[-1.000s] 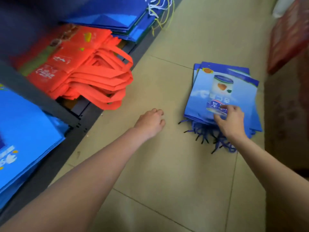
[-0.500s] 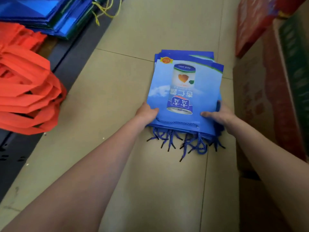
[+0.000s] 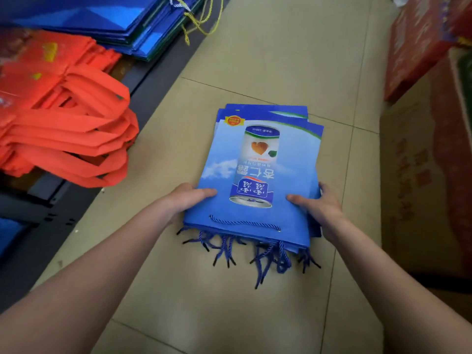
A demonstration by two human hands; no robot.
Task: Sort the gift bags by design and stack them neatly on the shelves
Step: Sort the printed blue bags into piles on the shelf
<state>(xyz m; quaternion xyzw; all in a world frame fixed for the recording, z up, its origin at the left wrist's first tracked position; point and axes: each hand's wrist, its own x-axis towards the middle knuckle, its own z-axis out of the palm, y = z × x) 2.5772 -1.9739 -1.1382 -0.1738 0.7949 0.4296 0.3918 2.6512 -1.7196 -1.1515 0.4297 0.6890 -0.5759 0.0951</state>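
Note:
A stack of flat blue gift bags (image 3: 263, 159) printed with a drink can lies over the tiled floor, its blue rope handles hanging toward me. My left hand (image 3: 189, 198) grips the stack's left edge, thumb on top. My right hand (image 3: 316, 203) grips the right edge the same way, fingers curled under. The near end of the stack looks raised off the floor. On the dark shelf (image 3: 153, 70) at left lie a pile of orange fabric bags (image 3: 63, 123) and, further back, a pile of glossy blue bags (image 3: 107, 19) with yellow cords.
Red and brown cardboard boxes (image 3: 421, 54) stand along the right side of the aisle. Another blue bag (image 3: 10, 233) shows on the shelf at the lower left. Beige floor tiles (image 3: 229, 302) run between shelf and boxes.
My left hand moved from the bare floor to the stack's left edge, and my right hand shifted from the top to its right edge. Both now grip the stack; the view moved closer.

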